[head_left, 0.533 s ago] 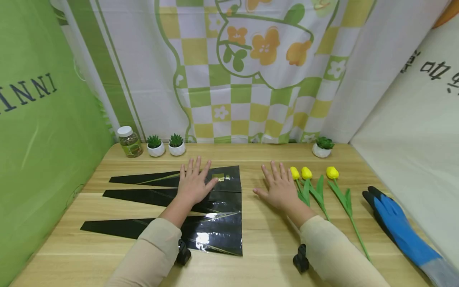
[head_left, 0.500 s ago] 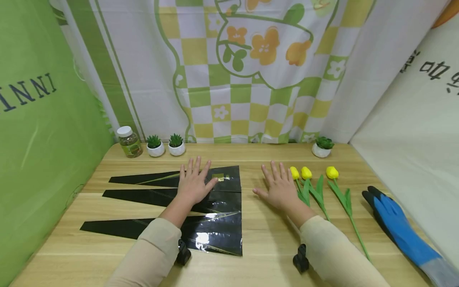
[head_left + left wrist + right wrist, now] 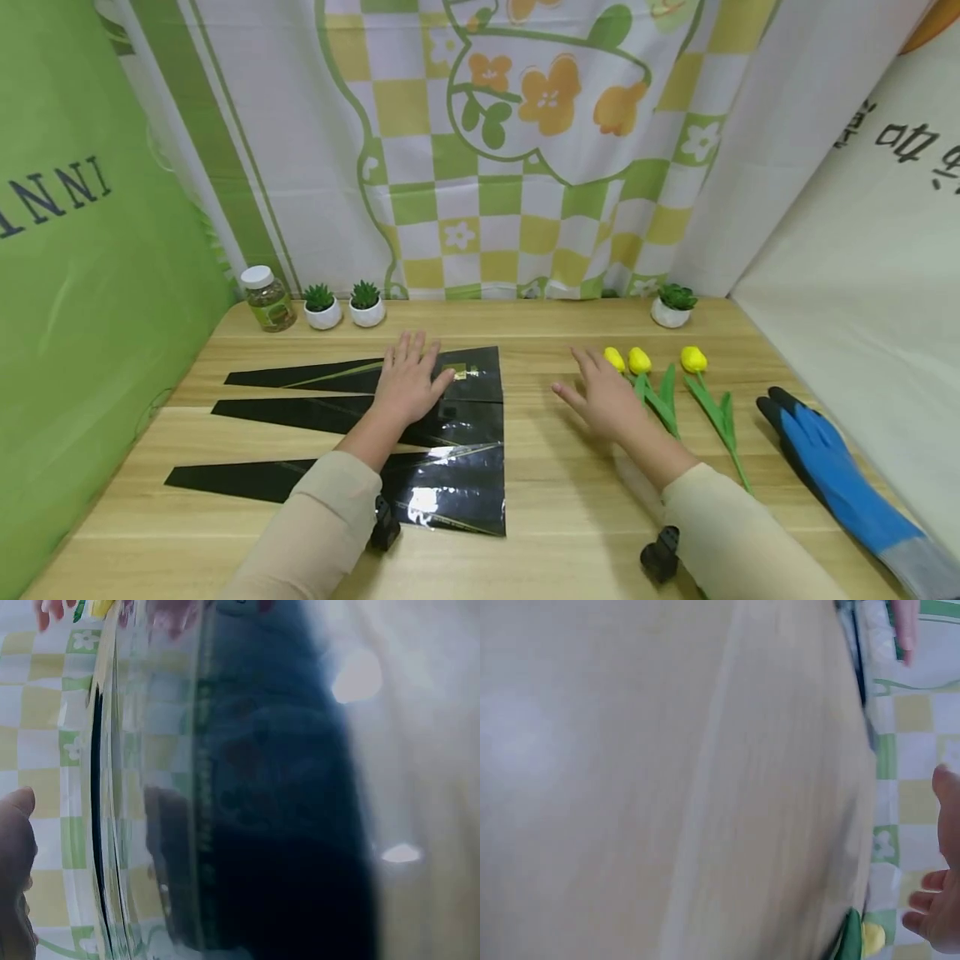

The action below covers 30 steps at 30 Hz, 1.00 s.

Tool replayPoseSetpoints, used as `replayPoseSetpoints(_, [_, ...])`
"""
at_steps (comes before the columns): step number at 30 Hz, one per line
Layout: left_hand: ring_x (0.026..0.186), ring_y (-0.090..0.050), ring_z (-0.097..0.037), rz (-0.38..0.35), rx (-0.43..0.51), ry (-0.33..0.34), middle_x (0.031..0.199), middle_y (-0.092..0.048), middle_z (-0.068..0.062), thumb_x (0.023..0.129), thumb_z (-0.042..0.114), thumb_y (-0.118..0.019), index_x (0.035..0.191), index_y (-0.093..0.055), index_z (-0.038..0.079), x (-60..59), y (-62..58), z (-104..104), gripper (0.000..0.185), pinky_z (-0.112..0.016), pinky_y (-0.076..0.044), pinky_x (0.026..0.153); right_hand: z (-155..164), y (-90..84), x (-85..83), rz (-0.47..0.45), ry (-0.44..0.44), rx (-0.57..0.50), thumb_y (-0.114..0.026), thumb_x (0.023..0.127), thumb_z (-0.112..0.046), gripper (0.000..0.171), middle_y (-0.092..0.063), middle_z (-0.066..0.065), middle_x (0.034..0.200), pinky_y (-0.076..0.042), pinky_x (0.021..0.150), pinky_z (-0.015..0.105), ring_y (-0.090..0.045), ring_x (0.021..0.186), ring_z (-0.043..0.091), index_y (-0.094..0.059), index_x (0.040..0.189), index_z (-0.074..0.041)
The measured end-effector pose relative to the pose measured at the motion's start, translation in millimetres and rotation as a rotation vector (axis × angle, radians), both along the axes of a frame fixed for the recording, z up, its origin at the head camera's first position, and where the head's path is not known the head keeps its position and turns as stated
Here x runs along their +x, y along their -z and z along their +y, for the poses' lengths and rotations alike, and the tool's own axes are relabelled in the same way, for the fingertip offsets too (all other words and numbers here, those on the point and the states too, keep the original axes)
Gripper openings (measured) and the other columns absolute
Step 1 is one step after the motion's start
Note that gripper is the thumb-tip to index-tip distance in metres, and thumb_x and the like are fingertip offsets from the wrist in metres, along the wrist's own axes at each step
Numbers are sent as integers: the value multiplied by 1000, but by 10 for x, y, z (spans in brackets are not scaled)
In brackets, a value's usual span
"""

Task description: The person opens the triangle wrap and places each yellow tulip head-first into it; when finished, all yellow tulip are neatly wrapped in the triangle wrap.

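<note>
Three black glossy tapered plastic sleeves lie side by side on the wooden table: a far sleeve (image 3: 480,375), a middle one (image 3: 292,413) and a near one (image 3: 457,496). My left hand (image 3: 408,390) is over the far and middle sleeves, fingers spread and holding nothing. To the right, my right hand (image 3: 606,402) hovers beside the artificial yellow tulips, palm down, thumb apart and nothing in its grasp. It partly covers the stems of the left tulip (image 3: 613,359) and the middle tulip (image 3: 639,361). Farther right lies a third tulip (image 3: 693,360), its lower stem behind my sleeve.
A blue and black work glove (image 3: 832,467) lies at the right edge. Along the back stand a white-capped jar (image 3: 270,304), two potted succulents (image 3: 322,312) at left and another succulent (image 3: 672,310) at right. A checked curtain (image 3: 502,200) hangs behind the table.
My right hand has moved slightly right and nearer to me, over the tulip stems, with its fingers closer together. My left hand has barely moved; its fingers are slightly less spread.
</note>
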<state>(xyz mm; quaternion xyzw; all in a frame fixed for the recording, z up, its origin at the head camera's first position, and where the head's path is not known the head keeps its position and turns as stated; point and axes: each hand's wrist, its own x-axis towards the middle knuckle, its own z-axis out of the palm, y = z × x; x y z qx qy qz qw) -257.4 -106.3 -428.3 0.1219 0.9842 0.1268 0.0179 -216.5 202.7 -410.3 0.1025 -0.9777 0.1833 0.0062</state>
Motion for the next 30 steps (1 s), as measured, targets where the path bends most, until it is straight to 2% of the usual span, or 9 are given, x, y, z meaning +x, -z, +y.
replayPoseSetpoints(4, [147,-27,-37,28,116,42,154,-38,-17,103,43,-44,145,-46,8,-72,39,57,55,-57,-22,121,220,-103,143,-58,33,-149,-49,100,-48,73,-38,30,149,-39,106,63,-40,135,48,-32,150,2])
replayPoseSetpoints(7, [139,-40,-36,22,218,70,144,-49,-16,101,36,-53,136,-57,7,-128,60,99,46,-54,-33,116,386,-132,263,-77,57,-219,-51,101,-44,67,-42,30,146,-45,101,62,-45,130,48,-36,147,3])
replayPoseSetpoints(12, [136,-44,-35,-13,314,77,142,-53,-16,98,31,-60,130,-62,7,-211,95,138,40,-51,-38,113,624,-110,432,-118,99,-281,-55,101,-33,58,-49,29,137,-55,87,50,-55,118,43,-41,144,3])
replayPoseSetpoints(15, [135,-46,-35,-30,336,65,142,-54,-17,97,29,-61,130,-62,6,-251,119,143,40,-50,-39,113,733,-86,514,-136,128,-277,-58,99,-32,56,-55,26,129,-56,78,42,-58,112,38,-45,142,2])
replayPoseSetpoints(17, [135,-46,-35,-39,347,55,142,-53,-17,96,28,-63,131,-62,5,-271,132,143,41,-50,-40,113,788,-78,569,-158,138,-277,-60,98,-32,57,-56,26,127,-56,77,40,-58,111,38,-46,140,3])
replayPoseSetpoints(22, [138,-44,-36,-69,343,49,147,-49,-17,96,28,-64,133,-60,5,-299,158,148,44,-50,-38,114,894,-46,690,-211,115,-260,-65,95,-30,56,-62,23,118,-56,72,36,-61,101,32,-51,135,7])
replayPoseSetpoints(26, [138,-44,-35,-72,316,75,147,-49,-16,96,28,-63,133,-60,5,-311,184,161,44,-49,-37,115,919,-20,784,-268,146,-230,-70,91,-30,54,-65,11,102,-49,64,26,-58,88,20,-57,129,6])
replayPoseSetpoints(30, [135,-47,-35,-59,304,89,143,-53,-17,97,26,-62,132,-61,5,-307,209,181,41,-49,-39,113,898,-11,862,-316,174,-219,-73,87,-29,51,-63,4,91,-45,61,24,-54,80,15,-61,124,4])
